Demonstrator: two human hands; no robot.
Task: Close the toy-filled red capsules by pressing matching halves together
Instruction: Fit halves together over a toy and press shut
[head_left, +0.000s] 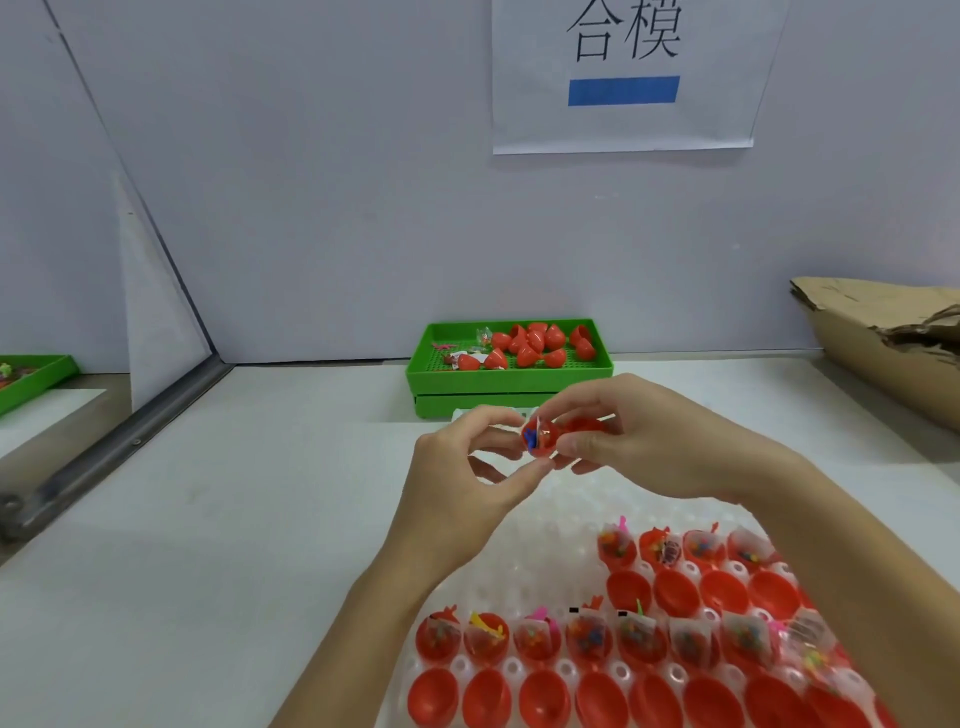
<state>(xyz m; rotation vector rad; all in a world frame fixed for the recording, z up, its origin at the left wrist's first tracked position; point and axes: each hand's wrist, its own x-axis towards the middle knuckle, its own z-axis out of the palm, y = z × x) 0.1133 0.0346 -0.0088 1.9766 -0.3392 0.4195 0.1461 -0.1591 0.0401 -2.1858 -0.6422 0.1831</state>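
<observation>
Where the hands meet above the white tray (545, 519), the left hand (457, 483) pinches the filled capsule half (537, 439); the right hand (639, 436) grips the empty half (584, 427) beside it.

Bare white tabletop (234, 519) lies open to the left of the hands, and a strip runs between the clear capsule tray (571, 519) and the green tray (509, 382) at the back wall. Torn cardboard (883, 332) crowds the right edge; a metal rail (119, 441) bounds the left.
</observation>
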